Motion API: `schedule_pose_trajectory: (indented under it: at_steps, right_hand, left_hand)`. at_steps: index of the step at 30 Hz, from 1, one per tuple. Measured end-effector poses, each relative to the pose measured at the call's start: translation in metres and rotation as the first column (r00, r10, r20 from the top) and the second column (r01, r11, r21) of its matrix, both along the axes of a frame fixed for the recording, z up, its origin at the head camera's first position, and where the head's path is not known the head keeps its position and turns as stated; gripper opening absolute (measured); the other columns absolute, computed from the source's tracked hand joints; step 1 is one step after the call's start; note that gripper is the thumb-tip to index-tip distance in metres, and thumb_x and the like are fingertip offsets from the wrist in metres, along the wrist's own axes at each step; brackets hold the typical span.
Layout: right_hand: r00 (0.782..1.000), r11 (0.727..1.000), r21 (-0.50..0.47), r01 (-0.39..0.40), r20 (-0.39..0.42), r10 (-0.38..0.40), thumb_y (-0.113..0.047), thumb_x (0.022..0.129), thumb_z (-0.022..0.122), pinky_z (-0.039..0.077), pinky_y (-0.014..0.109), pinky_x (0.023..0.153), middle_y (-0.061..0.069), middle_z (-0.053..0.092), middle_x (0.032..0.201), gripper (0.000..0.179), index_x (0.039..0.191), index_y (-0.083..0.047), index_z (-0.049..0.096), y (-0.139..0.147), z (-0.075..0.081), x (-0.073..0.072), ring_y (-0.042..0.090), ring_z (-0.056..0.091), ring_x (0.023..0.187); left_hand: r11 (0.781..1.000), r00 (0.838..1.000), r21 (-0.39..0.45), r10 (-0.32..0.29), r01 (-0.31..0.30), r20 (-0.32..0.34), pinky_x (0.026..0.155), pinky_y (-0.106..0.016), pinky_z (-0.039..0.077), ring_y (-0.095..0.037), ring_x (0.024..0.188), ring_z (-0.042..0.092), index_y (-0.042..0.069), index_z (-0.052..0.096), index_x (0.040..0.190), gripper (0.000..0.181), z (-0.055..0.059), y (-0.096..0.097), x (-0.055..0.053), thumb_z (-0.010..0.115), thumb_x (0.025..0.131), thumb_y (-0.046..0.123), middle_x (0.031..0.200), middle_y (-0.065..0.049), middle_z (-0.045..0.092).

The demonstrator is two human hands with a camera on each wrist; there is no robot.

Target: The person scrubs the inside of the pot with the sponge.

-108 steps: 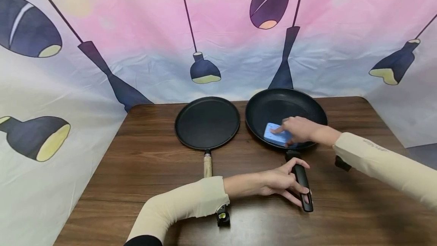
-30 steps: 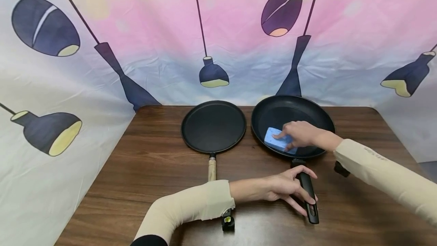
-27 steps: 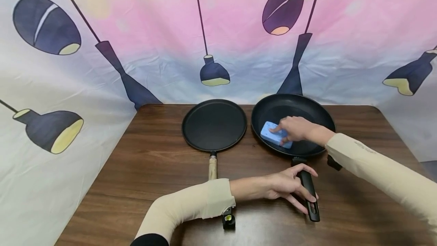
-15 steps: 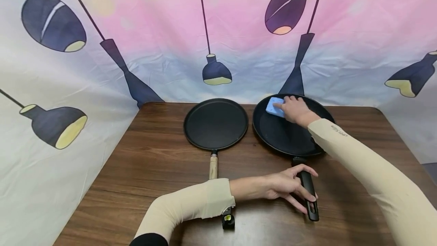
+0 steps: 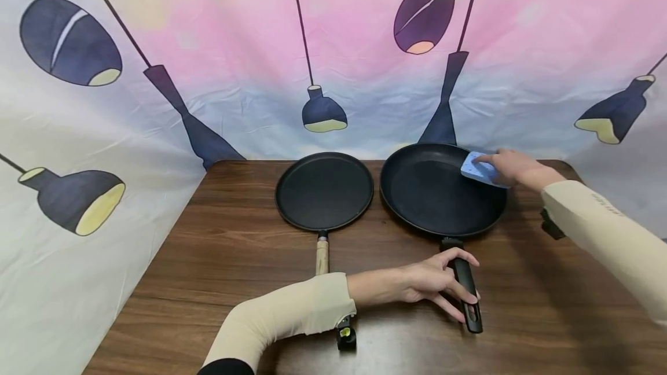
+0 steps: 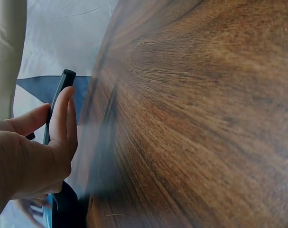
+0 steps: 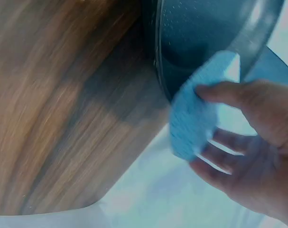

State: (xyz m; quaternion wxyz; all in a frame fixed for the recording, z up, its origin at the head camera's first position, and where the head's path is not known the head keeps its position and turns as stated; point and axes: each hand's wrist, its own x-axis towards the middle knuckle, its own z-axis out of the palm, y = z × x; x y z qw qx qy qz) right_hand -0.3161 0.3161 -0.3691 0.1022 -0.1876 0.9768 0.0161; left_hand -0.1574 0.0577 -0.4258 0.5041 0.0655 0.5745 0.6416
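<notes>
My left hand (image 5: pixel 432 279) grips the black handle (image 5: pixel 461 271) of a deep frying pan (image 5: pixel 435 198) from the left side, thumb on one side and fingers on the other. In the left wrist view the handle (image 6: pixel 63 88) passes between thumb and fingers. My right hand (image 5: pixel 516 168) pinches a light blue sponge (image 5: pixel 475 168) at the pan's back right rim. The right wrist view has the sponge (image 7: pixel 196 111) bent and tilted over the rim, thumb on one face, fingers on the other. Part of the sponge hangs past the pan's outer edge.
Left of the frying pan lies a flat black crepe pan (image 5: pixel 324 190) with a wooden handle (image 5: pixel 322 254), partly hidden by my left forearm. Both pans rest on a brown wooden table (image 5: pixel 224 259). A lamp-printed cloth (image 5: pixel 234 62) hangs close behind the table's back edge.
My right hand has carried the sponge from the pan's front left to its back, then rightward to the back right rim. The left hand keeps hold of the handle; the pan stays put.
</notes>
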Motion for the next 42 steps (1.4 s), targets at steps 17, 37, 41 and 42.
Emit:
schedule_pose_trajectory:
  at_steps: [17, 37, 41, 42]
  right_hand:
    - [0.938, 0.899, -0.347, -0.266, 0.123, 0.325, -0.012, 0.088, 0.080, 0.049, 0.032, 0.070, 0.024, 0.063, 0.133, 0.064, 0.147, -0.008, 0.055, -0.068, 0.002, 0.068, 0.023, 0.060, 0.084]
    - [0.963, 0.974, -0.108, -0.200, -0.204, 0.175, -0.020, 0.098, 0.071, 0.057, 0.057, 0.087, 0.034, 0.051, 0.140, 0.064, 0.155, -0.024, 0.044, -0.177, -0.022, -0.020, 0.047, 0.058, 0.116]
    - [0.986, 0.993, -0.106, -0.043, -0.162, 0.026, -0.022, 0.101, 0.066, 0.053, 0.062, 0.091, 0.036, 0.046, 0.142, 0.064, 0.159, -0.022, 0.038, -0.162, -0.019, -0.036, 0.051, 0.053, 0.121]
    - [0.986, 0.995, -0.102, -0.016, -0.167, -0.001, -0.022, 0.101, 0.065, 0.052, 0.062, 0.092, 0.037, 0.046, 0.141, 0.064, 0.159, -0.021, 0.038, -0.157, -0.019, -0.039, 0.052, 0.053, 0.120]
  left_hand:
    - [0.999, 0.999, 0.011, -0.039, 0.039, -0.034, 0.093, -0.060, 0.058, -0.035, 0.105, 0.071, 0.025, 0.051, 0.124, 0.050, -0.001, -0.017, -0.010, 0.062, 0.094, -0.014, 0.098, -0.013, 0.069]
    - [0.998, 0.999, 0.026, -0.050, 0.050, 0.005, 0.099, -0.064, 0.051, -0.042, 0.113, 0.070, 0.029, 0.049, 0.123, 0.052, -0.004, -0.008, -0.002, 0.060, 0.096, -0.014, 0.110, -0.023, 0.074]
    - [0.998, 0.999, 0.027, -0.054, 0.053, 0.009, 0.101, -0.064, 0.050, -0.044, 0.114, 0.069, 0.029, 0.049, 0.122, 0.052, -0.003, -0.004, 0.000, 0.059, 0.096, -0.015, 0.111, -0.025, 0.074]
    - [0.998, 0.999, 0.026, -0.051, 0.051, 0.013, 0.101, -0.064, 0.050, -0.042, 0.114, 0.069, 0.028, 0.049, 0.122, 0.052, -0.003, -0.004, 0.000, 0.059, 0.095, -0.015, 0.111, -0.025, 0.074]
